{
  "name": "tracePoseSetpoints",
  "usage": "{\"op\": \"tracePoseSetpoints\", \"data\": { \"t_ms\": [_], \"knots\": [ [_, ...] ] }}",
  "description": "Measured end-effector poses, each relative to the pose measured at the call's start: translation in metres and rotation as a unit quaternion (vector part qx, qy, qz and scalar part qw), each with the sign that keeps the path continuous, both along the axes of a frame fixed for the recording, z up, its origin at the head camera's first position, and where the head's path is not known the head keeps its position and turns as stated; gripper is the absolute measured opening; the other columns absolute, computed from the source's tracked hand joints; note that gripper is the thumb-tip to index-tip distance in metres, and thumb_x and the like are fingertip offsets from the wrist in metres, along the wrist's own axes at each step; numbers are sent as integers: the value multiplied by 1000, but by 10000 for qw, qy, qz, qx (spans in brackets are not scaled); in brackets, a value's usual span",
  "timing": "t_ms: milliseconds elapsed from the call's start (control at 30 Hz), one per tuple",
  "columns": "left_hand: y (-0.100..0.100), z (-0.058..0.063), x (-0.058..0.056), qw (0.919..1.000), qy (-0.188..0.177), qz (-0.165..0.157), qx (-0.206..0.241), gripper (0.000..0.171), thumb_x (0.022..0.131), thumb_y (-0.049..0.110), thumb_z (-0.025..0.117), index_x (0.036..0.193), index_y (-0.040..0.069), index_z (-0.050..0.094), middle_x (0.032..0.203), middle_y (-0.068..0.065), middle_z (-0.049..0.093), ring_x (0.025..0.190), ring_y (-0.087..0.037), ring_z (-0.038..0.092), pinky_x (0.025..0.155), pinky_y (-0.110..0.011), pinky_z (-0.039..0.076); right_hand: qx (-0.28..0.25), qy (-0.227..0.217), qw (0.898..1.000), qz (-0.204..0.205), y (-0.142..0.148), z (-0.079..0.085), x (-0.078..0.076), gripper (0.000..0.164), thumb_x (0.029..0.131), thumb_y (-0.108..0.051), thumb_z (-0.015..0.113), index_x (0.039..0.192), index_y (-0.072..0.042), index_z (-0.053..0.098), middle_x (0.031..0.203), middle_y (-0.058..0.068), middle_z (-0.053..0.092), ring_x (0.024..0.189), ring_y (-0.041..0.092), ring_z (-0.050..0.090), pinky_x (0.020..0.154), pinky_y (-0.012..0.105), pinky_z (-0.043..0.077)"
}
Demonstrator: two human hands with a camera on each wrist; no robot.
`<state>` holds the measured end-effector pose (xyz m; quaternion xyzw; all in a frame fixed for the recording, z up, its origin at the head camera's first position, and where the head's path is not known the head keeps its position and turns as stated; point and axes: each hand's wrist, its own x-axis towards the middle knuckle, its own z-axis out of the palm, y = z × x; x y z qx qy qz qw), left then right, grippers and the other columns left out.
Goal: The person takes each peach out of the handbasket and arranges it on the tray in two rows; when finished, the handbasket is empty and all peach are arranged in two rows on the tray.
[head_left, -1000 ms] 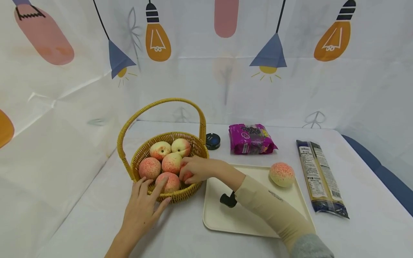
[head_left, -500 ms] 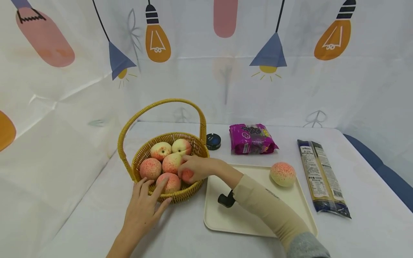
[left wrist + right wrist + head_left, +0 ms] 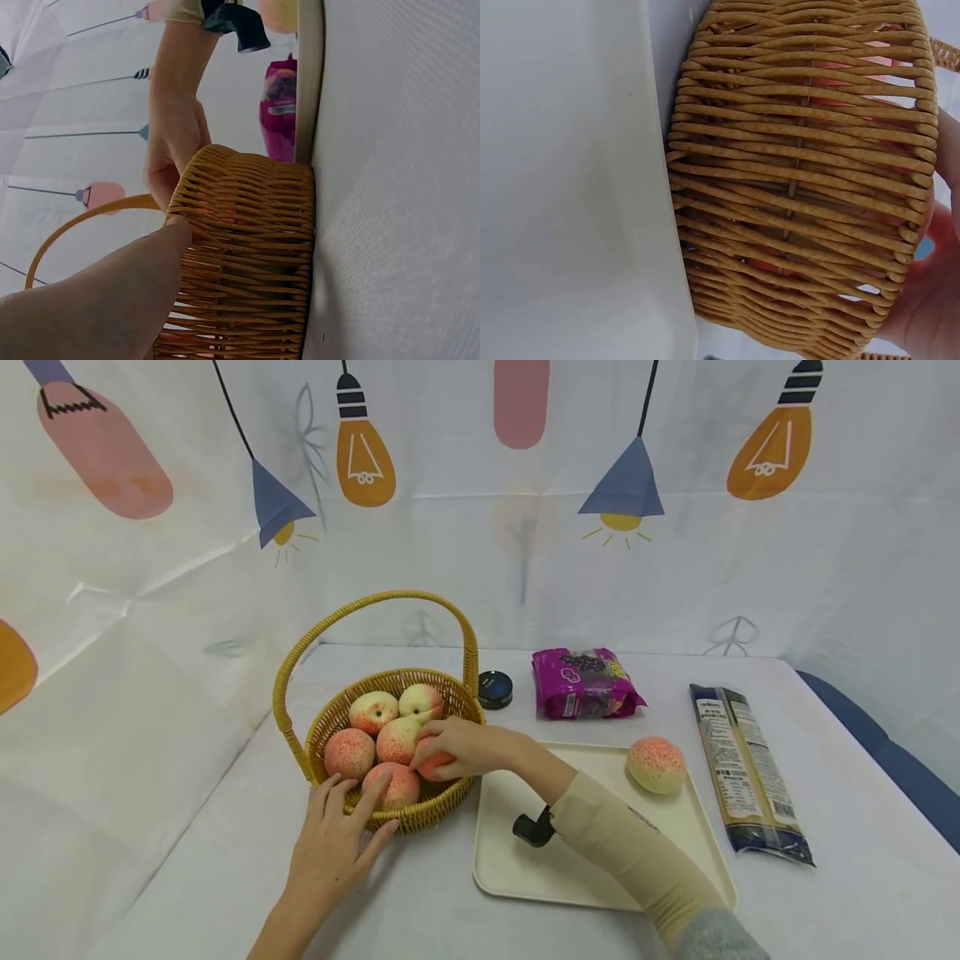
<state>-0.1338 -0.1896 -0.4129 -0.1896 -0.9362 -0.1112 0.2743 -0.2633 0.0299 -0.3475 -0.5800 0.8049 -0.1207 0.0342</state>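
Observation:
A yellow wicker basket point(image 3: 420, 817) with a tall arched handle stands on the left of the table, with several pink and cream peaches in it. My left hand point(image 3: 330, 835) holds its near rim, fingers reaching over the edge by the front peach point(image 3: 397, 787) and thumb outside; the left wrist view shows the thumb point(image 3: 176, 229) against the weave. Inside the basket's right side, my right hand point(image 3: 468, 747) grips a redder peach point(image 3: 433, 764), partly hidden by the fingers. The right wrist view mostly shows the basket's wall point(image 3: 802, 165), with part of that hand behind the rim.
A cream tray point(image 3: 525, 885) adjoins the basket on the right, bearing one peach point(image 3: 657, 765). Behind are a dark round tin point(image 3: 495, 689) and a purple packet point(image 3: 585, 683). A long noodle-like packet point(image 3: 750, 777) lies at far right.
My right hand stays at the same peach in the basket; its fingers and wrist have shifted slightly. The left hand keeps its place on the rim.

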Motion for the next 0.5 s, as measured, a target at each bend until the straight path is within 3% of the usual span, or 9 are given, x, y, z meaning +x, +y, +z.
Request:
{"op": "tracePoseSetpoints", "data": {
  "t_ms": [267,500],
  "knots": [
    [0,1,0,10000,8,17,-22,55,92,56,38,134,21,46,107,-29,50,116,-44,35,99,-60,24,-129,124,9998,-109,3,4,3,24,90,-24,60,112,-18,67,129,10,50,118,23,46,100,34,37],
    [1,2,1,9999,-101,84,-43,54,91,53,45,135,23,45,109,-28,50,117,-43,35,100,-60,24,-404,372,9985,13,4,5,5,22,91,-24,58,111,-19,68,128,12,50,115,24,50,97,32,40]
  ]
}}
